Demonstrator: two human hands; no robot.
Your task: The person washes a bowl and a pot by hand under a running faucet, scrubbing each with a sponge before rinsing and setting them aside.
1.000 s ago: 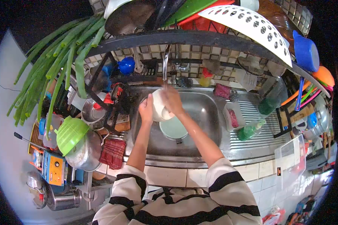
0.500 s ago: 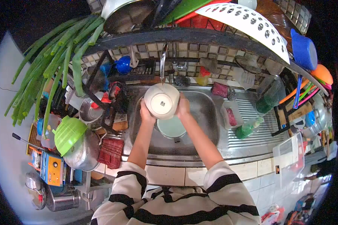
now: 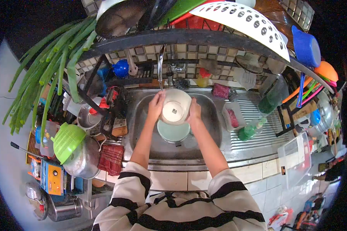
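Over the sink, a cream bowl is tilted so its round base with a small dark mark faces me. My left hand grips its left rim, close to the thin stream from the curved faucet. Around the right side of the bowl wraps my right hand, its fingers partly hidden behind it. Beneath, a pale green round container stands in the basin, its top partly covered by the bowl.
Right of the basin, a green soap bottle and a clear tub sit on the ribbed drainboard. A dark rack runs overhead, with spring onions hanging left. A lime strainer leans on a metal pot.
The bowl has shifted slightly right and rotated, away from directly under the faucet. My left hand has moved up along its left edge. The whole view has shifted slightly.
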